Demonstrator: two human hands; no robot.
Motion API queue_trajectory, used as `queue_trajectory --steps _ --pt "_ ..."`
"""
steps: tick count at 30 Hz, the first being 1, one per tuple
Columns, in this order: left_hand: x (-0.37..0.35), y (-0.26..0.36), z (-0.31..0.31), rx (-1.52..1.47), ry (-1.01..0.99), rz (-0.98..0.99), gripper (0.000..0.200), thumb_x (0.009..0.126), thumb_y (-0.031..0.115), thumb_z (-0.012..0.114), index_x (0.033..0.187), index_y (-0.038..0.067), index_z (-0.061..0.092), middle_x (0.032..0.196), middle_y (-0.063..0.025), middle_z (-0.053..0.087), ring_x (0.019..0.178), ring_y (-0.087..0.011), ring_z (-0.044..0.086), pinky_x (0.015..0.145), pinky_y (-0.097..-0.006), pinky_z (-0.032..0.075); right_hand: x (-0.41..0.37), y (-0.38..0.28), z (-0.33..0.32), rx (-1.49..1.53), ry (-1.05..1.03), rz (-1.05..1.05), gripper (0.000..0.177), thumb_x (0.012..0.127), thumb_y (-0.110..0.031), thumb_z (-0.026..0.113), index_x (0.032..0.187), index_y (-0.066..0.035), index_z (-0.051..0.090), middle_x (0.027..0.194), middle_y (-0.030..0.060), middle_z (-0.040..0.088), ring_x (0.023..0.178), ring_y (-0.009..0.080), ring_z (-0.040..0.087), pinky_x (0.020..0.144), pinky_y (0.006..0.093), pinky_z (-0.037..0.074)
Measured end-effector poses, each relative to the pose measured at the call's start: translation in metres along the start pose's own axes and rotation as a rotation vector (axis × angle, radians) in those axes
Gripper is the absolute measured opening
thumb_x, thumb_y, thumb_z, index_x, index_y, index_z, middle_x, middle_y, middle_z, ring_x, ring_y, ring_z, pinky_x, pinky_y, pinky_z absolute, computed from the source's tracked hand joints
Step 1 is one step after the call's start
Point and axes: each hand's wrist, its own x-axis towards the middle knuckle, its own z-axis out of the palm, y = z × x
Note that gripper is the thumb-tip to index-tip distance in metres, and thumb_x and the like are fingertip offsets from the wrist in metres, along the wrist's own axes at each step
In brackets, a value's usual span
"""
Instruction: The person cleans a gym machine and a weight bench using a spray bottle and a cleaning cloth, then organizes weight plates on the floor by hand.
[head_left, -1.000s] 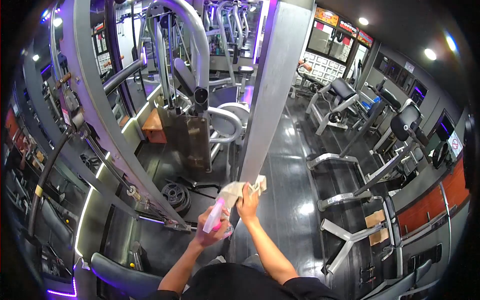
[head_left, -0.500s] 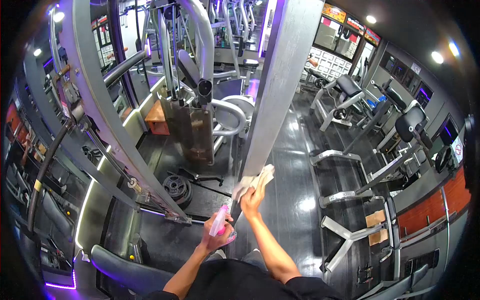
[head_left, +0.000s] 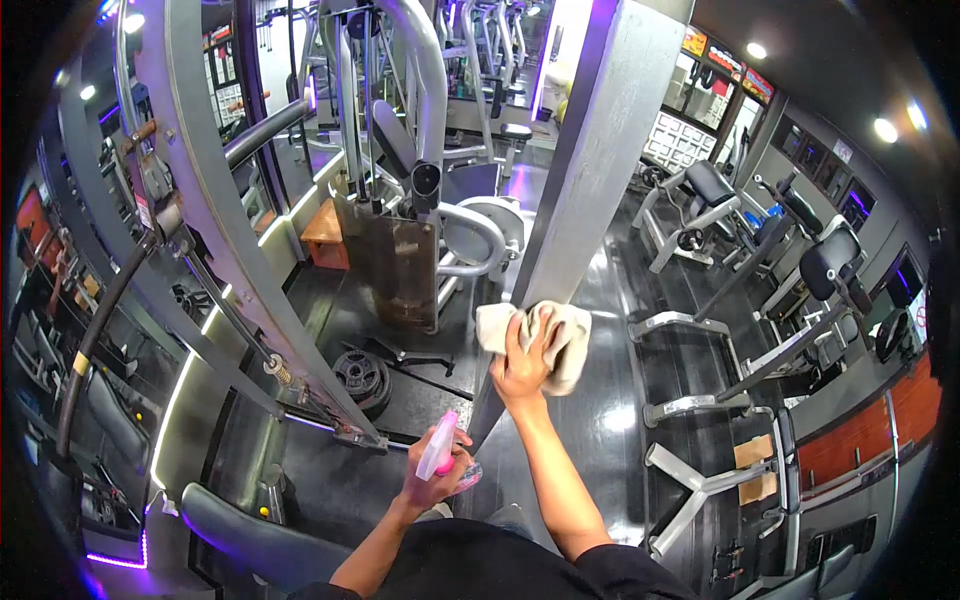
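My right hand [head_left: 520,372] presses a cream cloth [head_left: 570,350] against the tall grey metal post [head_left: 608,150] in front of me. The cloth is bunched in folds and hangs past the post's right edge. Lower and to the left, my left hand [head_left: 425,485] is wrapped around a spray bottle with a pink trigger head [head_left: 437,448]. The bottle is tilted, and my fingers cover part of its body. It is apart from the post.
A second upright [head_left: 225,210] of the frame stands at left, with weight plates [head_left: 360,375] on the floor beside it. Behind is a weight-stack machine [head_left: 390,260]. A padded bench [head_left: 255,540] lies at lower left, and more equipment [head_left: 690,410] stands at right.
My right hand has slid upward along the post, and the cloth now spreads wider. My left hand keeps its hold on the spray bottle. The view has shifted slightly.
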Motion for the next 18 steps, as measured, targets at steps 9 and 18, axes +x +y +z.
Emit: queue_trajectory --steps 9,18 --pt "0.002 0.003 0.003 -0.136 0.009 -0.149 0.019 0.073 -0.003 0.060 0.091 -0.003 0.057 0.086 -0.0101 0.061 0.067 -0.0155 0.065 0.064 -0.0283 0.051 -0.064 -0.013 -0.022 0.117 -0.246 0.201 0.063 0.067 0.003 0.057 0.129 -0.005 0.049 0.139 0.0288 0.032 0.127 0.0483 0.032 0.105 0.0518 0.029" --pt "0.001 -0.004 -0.003 -0.083 -0.071 -0.049 0.036 0.074 -0.004 0.061 0.108 -0.002 0.050 0.091 -0.0091 0.061 0.067 -0.0141 0.066 0.059 -0.0257 0.051 0.029 -0.004 -0.030 -0.062 -0.034 0.142 0.059 0.073 -0.006 0.059 0.130 -0.003 0.047 0.141 0.0298 0.029 0.126 0.0533 0.029 0.102 0.0559 0.027"
